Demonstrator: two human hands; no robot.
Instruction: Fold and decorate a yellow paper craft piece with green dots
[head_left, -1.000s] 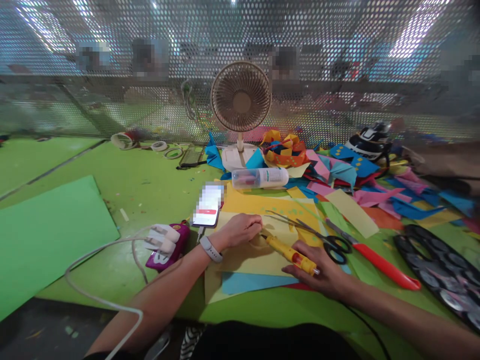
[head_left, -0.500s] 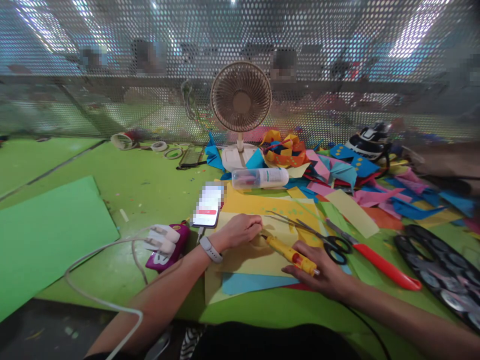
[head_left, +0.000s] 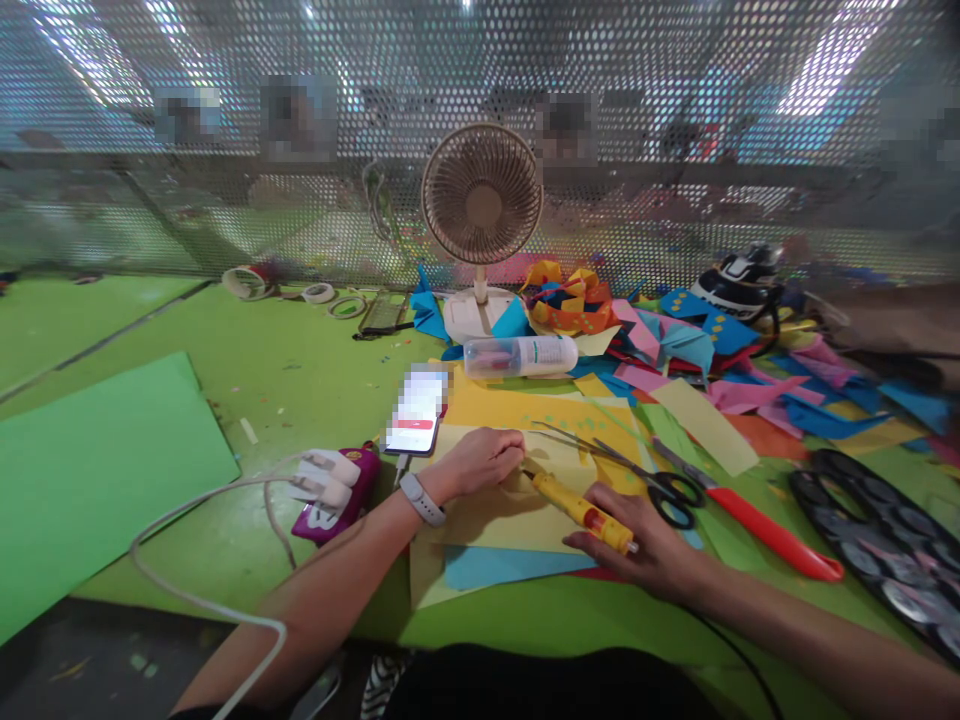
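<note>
My left hand point(head_left: 491, 457), with a pale watch on the wrist, rests on the stacked coloured paper point(head_left: 480, 520). Its fingers are curled closed; whatever they might hold is hidden. A yellow pen-shaped glue gun point(head_left: 581, 510) lies in my right hand point(head_left: 649, 545), thumb on the near side and fingers on the far side. Its dark tip points toward my left fingertips, a small gap away. A clear stick end pokes out of its back. Black-handled scissors point(head_left: 675, 498) lie just beyond my right hand, beside a red-handled tool point(head_left: 776, 533).
A lit phone point(head_left: 416, 410) and a purple power block point(head_left: 337, 495) with a white cable lie left. Behind stand a fan point(head_left: 482, 205) and a lying clear bottle point(head_left: 521, 355). Folded paper point(head_left: 690, 345) heaps up at right, near a black tray point(head_left: 877, 540). Green sheets point(head_left: 97, 470) lie far left.
</note>
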